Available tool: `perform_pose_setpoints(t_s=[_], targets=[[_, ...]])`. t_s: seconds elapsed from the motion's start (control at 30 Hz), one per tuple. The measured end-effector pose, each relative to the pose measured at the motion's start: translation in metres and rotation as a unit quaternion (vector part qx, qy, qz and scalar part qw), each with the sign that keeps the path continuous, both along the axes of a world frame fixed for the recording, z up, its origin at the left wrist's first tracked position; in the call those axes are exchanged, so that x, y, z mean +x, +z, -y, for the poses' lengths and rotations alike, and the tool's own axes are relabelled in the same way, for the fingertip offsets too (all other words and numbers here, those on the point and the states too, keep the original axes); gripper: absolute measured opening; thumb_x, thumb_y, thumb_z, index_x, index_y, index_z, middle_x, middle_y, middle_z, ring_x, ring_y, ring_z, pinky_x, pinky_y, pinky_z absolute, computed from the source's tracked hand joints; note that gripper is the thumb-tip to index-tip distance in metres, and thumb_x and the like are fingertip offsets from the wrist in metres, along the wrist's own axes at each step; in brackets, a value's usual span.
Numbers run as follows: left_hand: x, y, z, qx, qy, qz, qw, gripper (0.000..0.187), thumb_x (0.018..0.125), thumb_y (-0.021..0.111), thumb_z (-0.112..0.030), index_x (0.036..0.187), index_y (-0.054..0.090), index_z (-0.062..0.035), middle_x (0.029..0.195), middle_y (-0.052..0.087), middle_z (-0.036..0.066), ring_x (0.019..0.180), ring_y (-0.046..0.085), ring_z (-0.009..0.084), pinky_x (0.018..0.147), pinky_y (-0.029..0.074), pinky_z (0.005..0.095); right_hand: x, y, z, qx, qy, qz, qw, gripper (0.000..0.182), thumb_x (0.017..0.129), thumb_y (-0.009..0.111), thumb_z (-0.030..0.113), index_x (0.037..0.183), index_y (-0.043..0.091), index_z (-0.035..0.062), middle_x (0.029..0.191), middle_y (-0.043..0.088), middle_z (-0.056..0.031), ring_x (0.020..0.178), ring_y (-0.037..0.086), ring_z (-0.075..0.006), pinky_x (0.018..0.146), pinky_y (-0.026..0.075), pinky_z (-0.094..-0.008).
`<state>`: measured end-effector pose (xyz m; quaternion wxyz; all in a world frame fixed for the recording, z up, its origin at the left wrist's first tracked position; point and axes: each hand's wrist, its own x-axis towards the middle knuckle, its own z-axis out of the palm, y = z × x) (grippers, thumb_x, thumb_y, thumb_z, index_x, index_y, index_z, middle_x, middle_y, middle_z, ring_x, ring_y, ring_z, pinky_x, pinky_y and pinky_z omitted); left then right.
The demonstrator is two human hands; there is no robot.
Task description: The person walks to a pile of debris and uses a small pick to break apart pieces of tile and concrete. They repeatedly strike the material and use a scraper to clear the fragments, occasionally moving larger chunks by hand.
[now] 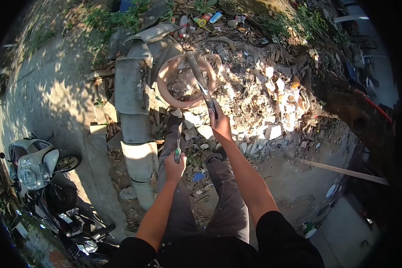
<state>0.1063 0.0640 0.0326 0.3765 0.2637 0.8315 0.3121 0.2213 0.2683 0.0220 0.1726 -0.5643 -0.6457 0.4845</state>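
Note:
My left hand [175, 167] is closed around the handle of a knife [179, 142], its narrow blade pointing away from me and a bit of green showing at the grip. In my right hand [221, 125] is a long grey-brown rod [196, 71] with a shiny patch midway and a dark end at my fingers. The rod reaches forward and overlaps a large tan ring [164, 91] in this view. Through the ring, dirt and litter show. My shoes stand just short of it, at the edge of the rubble.
Broken rubble and dry leaves [254, 102] spread ahead and right. A row of curved grey slabs [135, 89] runs along my left. Beyond it, a motor scooter [35, 165] stands on the concrete path [53, 89]. A thin pole [344, 170] lies at right.

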Motion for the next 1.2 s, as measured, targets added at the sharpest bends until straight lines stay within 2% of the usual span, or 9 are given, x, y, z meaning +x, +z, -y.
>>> perform_pose_setpoints(t_s=[0.07, 0.17, 0.3, 0.4, 0.67, 0.83, 0.97, 1.1, 1.2], targets=[[0.003, -0.005, 0.001, 0.021, -0.007, 0.003, 1.000, 0.021, 0.083, 0.066, -0.017, 0.085, 0.061, 0.0036, 0.064, 0.056, 0.014, 0.055, 0.050, 0.0238, 0.057, 0.043, 0.0359, 0.005, -0.008, 0.000, 0.080, -0.037, -0.050, 0.995, 0.037, 0.099, 0.050, 0.020, 0.132, 0.049, 0.0037, 0.068, 0.058, -0.0116, 0.059, 0.050, -0.0114, 0.056, 0.043, -0.0303], [0.005, -0.003, -0.006, 0.033, -0.015, 0.016, 0.999, 0.016, 0.084, 0.064, -0.011, 0.079, 0.056, 0.0023, 0.063, 0.052, 0.006, 0.059, 0.046, 0.0134, 0.058, 0.041, 0.0321, 0.031, -0.007, 0.002, 0.000, -0.109, -0.038, 0.993, 0.042, 0.099, 0.050, 0.026, 0.134, 0.047, 0.0037, 0.064, 0.055, -0.0086, 0.055, 0.046, -0.0121, 0.053, 0.040, -0.0301], [0.007, -0.005, -0.007, -0.007, -0.032, 0.037, 0.999, 0.023, 0.087, 0.064, -0.017, 0.075, 0.054, 0.0010, 0.062, 0.049, 0.003, 0.060, 0.043, 0.0117, 0.056, 0.039, 0.0327, 0.083, -0.015, -0.004, 0.049, -0.200, 0.007, 0.979, 0.046, 0.099, 0.050, 0.030, 0.134, 0.046, -0.0003, 0.061, 0.050, -0.0027, 0.052, 0.042, -0.0095, 0.050, 0.037, -0.0286], [0.011, -0.019, -0.002, -0.013, -0.040, 0.050, 0.998, 0.022, 0.086, 0.064, -0.016, 0.081, 0.057, 0.0040, 0.061, 0.051, 0.010, 0.057, 0.044, 0.0162, 0.057, 0.040, 0.0340, 0.137, -0.036, -0.006, -0.097, -0.340, -0.106, 0.929, 0.044, 0.099, 0.050, 0.028, 0.134, 0.046, 0.0007, 0.056, 0.043, 0.0049, 0.046, 0.038, -0.0034, 0.042, 0.029, -0.0223], [0.004, -0.029, -0.004, -0.054, 0.038, 0.144, 0.987, 0.013, 0.090, 0.060, -0.010, 0.080, 0.053, -0.0039, 0.065, 0.050, -0.002, 0.052, 0.045, 0.0060, 0.046, 0.037, 0.0246, 0.281, -0.105, -0.034, -0.112, -0.556, -0.037, 0.823, 0.041, 0.094, 0.059, 0.017, 0.131, 0.046, 0.0068, 0.056, 0.042, 0.0018, 0.040, 0.032, -0.0081, 0.037, 0.028, -0.0283], [0.007, -0.015, -0.024, -0.042, 0.081, 0.227, 0.970, 0.011, 0.093, 0.057, -0.008, 0.086, 0.048, -0.0068, 0.064, 0.048, -0.001, 0.048, 0.042, 0.0049, 0.039, 0.032, 0.0209, 0.357, -0.173, -0.070, -0.074, -0.486, 0.149, 0.858, 0.052, 0.095, 0.052, 0.020, 0.142, 0.036, 0.0067, 0.088, 0.066, -0.0137, 0.065, 0.062, -0.0216, 0.058, 0.050, -0.0364], [0.016, -0.004, -0.051, -0.037, 0.084, 0.220, 0.971, 0.012, 0.091, 0.058, -0.009, 0.087, 0.046, -0.0069, 0.062, 0.044, 0.000, 0.045, 0.037, 0.0065, 0.038, 0.030, 0.0212, 0.367, -0.204, -0.116, 0.033, -0.409, 0.220, 0.885, 0.052, 0.095, 0.050, 0.027, 0.143, 0.036, 0.0125, 0.071, 0.062, -0.0134, 0.057, 0.061, -0.0231, 0.054, 0.050, -0.0373], [0.018, -0.011, -0.045, -0.093, 0.031, 0.211, 0.973, 0.015, 0.089, 0.059, -0.012, 0.086, 0.045, -0.0076, 0.059, 0.042, 0.000, 0.046, 0.038, 0.0063, 0.038, 0.029, 0.0204, 0.347, -0.212, -0.151, -0.044, -0.364, 0.245, 0.898, 0.052, 0.094, 0.049, 0.034, 0.141, 0.041, 0.0125, 0.108, 0.064, -0.0268, 0.101, 0.062, -0.0405, 0.088, 0.048, -0.0432], [0.028, -0.012, -0.048, -0.103, 0.018, 0.211, 0.972, 0.015, 0.089, 0.059, -0.012, 0.086, 0.046, -0.0076, 0.059, 0.042, 0.000, 0.047, 0.039, 0.0062, 0.039, 0.030, 0.0204, 0.346, -0.249, -0.146, -0.097, -0.265, 0.345, 0.895, 0.048, 0.093, 0.046, 0.034, 0.138, 0.045, 0.0163, 0.107, 0.064, -0.0236, 0.099, 0.062, -0.0408, 0.088, 0.048, -0.0468]])
